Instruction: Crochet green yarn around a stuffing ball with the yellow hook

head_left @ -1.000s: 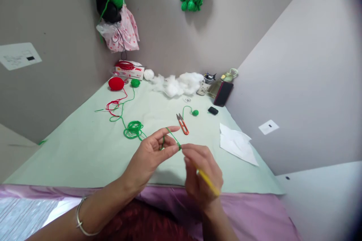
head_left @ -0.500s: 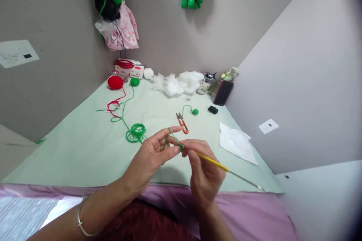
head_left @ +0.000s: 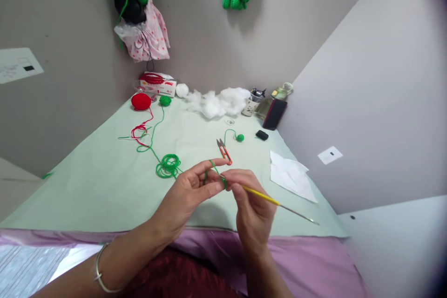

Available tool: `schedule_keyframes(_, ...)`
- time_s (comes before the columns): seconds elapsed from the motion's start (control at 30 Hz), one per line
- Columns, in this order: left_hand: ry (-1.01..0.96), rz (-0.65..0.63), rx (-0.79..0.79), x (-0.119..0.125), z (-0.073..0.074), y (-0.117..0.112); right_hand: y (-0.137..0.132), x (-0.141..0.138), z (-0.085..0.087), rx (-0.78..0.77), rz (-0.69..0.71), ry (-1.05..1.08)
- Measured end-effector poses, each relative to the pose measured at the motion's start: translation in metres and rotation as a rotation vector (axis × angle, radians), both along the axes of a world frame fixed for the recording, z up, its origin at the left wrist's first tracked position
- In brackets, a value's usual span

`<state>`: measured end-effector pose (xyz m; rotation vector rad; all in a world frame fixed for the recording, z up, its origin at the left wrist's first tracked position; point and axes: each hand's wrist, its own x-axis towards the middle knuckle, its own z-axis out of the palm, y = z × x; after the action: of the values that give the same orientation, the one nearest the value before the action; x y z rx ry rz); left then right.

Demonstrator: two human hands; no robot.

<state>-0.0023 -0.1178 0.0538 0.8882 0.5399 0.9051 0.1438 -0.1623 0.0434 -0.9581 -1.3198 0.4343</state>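
My left hand (head_left: 190,189) pinches a small piece of green yarn work (head_left: 224,182) between thumb and fingers, with a strand of green yarn looped over its raised index finger. In my right hand (head_left: 255,209) is a crochet hook with a yellow handle (head_left: 260,194), held like a pen. Its working tip meets the green yarn at my left fingertips, while its other metal end points down to the right. The yarn runs back to a loose green coil (head_left: 168,166) on the table, left of my hands. Fingers partly hide the small piece.
Orange thread snips (head_left: 224,151) lie just beyond my hands, near a small green crocheted ball (head_left: 240,138). Farther back are red yarn (head_left: 141,101), white stuffing (head_left: 216,104), a pen cup (head_left: 252,104) and a phone (head_left: 275,114). White paper (head_left: 291,177) lies at the right.
The crochet hook's free end has swung slightly up and left as my right hand shifted a little. My left hand keeps its pinch on the green piece.
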Motion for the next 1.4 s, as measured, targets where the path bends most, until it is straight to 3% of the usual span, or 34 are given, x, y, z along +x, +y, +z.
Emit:
schedule_keyframes(0.13,0.079,0.000,0.044,-0.004,0.001,0.000,-0.001,0.005,0.002,-0.043,0.062,0.127)
schedule_keyframes(0.2,0.097,0.025,0.056,-0.005,0.002,0.002,-0.004,0.008,0.004,-0.059,0.038,0.083)
schedule_keyframes(0.33,0.138,0.114,0.110,-0.005,-0.002,0.005,-0.010,0.008,0.000,0.148,-0.134,-0.371)
schedule_keyframes(0.47,0.089,0.050,0.059,-0.004,-0.005,0.006,-0.008,0.003,-0.013,0.356,-0.283,-0.738)
schedule_keyframes(0.53,0.034,-0.023,-0.042,-0.004,-0.004,0.006,-0.006,0.002,-0.015,0.329,-0.307,-0.693)
schedule_keyframes(0.63,-0.025,-0.100,-0.169,-0.004,0.000,0.006,-0.005,0.001,-0.007,0.179,-0.223,-0.379)
schedule_keyframes(0.77,-0.004,-0.075,-0.129,-0.004,0.005,0.004,-0.004,0.003,0.003,0.030,-0.044,0.028)
schedule_keyframes(0.87,0.036,-0.047,-0.040,-0.002,0.005,0.000,-0.004,0.002,0.001,0.030,-0.034,-0.072)
schedule_keyframes(0.97,0.050,0.007,0.013,0.001,0.003,-0.002,-0.005,-0.001,-0.008,0.118,-0.154,-0.311)
schedule_keyframes(1.1,-0.001,-0.049,-0.104,0.001,0.000,0.002,-0.006,-0.002,-0.012,0.285,-0.316,-0.525)
schedule_keyframes(1.2,-0.078,-0.082,-0.214,0.000,-0.001,0.005,-0.005,0.001,-0.005,0.178,-0.251,-0.294)
schedule_keyframes(1.3,-0.059,-0.028,-0.161,0.000,-0.001,0.005,-0.004,0.003,0.002,0.056,-0.122,0.013)
schedule_keyframes(1.4,0.020,0.002,-0.014,0.000,0.000,0.002,-0.003,0.001,0.002,0.026,-0.030,-0.031)
